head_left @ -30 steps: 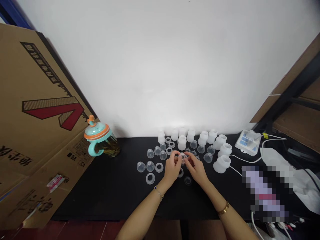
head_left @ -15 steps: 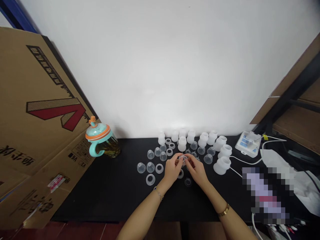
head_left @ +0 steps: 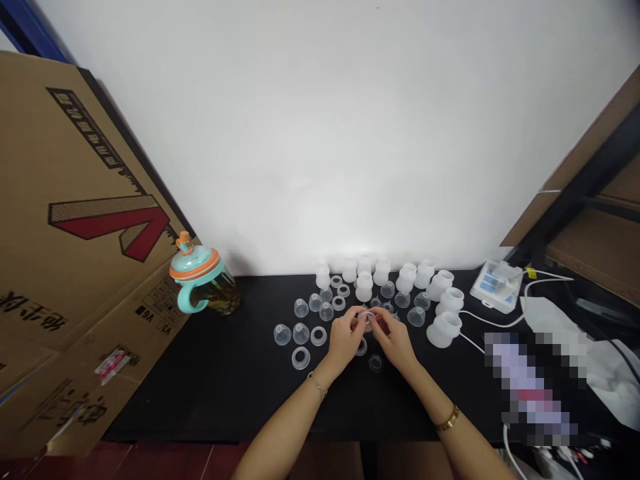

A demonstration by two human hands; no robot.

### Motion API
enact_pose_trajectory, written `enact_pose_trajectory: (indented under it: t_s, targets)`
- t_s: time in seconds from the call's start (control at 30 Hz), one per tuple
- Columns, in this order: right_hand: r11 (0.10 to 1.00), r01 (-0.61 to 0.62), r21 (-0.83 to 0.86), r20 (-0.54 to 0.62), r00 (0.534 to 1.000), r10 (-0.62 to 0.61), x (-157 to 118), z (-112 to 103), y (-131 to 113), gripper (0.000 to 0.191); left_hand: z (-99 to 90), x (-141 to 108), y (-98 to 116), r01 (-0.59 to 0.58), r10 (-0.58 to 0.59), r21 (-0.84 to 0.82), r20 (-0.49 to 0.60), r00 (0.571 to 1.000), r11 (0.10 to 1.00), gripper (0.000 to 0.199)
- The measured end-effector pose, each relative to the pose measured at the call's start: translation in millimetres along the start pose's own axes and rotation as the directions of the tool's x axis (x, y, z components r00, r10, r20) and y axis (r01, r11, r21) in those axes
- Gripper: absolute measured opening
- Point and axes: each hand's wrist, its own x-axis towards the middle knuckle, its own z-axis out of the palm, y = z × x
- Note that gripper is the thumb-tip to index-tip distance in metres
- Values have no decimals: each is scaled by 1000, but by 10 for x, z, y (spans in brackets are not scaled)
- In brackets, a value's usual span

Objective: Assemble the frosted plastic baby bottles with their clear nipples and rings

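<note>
Both of my hands meet over the black table (head_left: 220, 393), with a small clear ring-shaped piece (head_left: 367, 317) between them. My left hand (head_left: 346, 337) pinches its left side, and my right hand (head_left: 393, 333) grips the right side. A clear ring (head_left: 361, 347) lies partly hidden beside my left fingers, and a thin clear disc (head_left: 376, 363) lies below my hands. To the left are clear domes (head_left: 301, 333) and clear rings (head_left: 301, 359). Several white bottles (head_left: 364, 287) stand behind my hands, and more clear domes (head_left: 416, 316) lie to their right.
A lidded jug (head_left: 205, 280) with a turquoise handle stands at the left, near a large cardboard box (head_left: 100, 267). A white power strip (head_left: 497, 287) with cables sits at the back right, by white sheeting (head_left: 555, 327). A white wall rises behind the table.
</note>
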Motion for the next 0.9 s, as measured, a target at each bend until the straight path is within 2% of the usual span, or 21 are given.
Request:
enact_pose_trajectory:
  t_s: [0.33,0.6,0.9]
  targets:
    - [1000,7,-14,-3,1000,-7,11,12,27,29,-13,-19,55,-7,8,-23,14,1000,1000,31]
    - [999,27,-43,-8,1000,-28,14,10,14,30,9,-27,20,32,-34,-94,-22,999,995,27]
    - [999,14,-35,-8,1000,-14,-6,-9,-28,28,2,-25,42,-9,10,59,-11,1000,998,26]
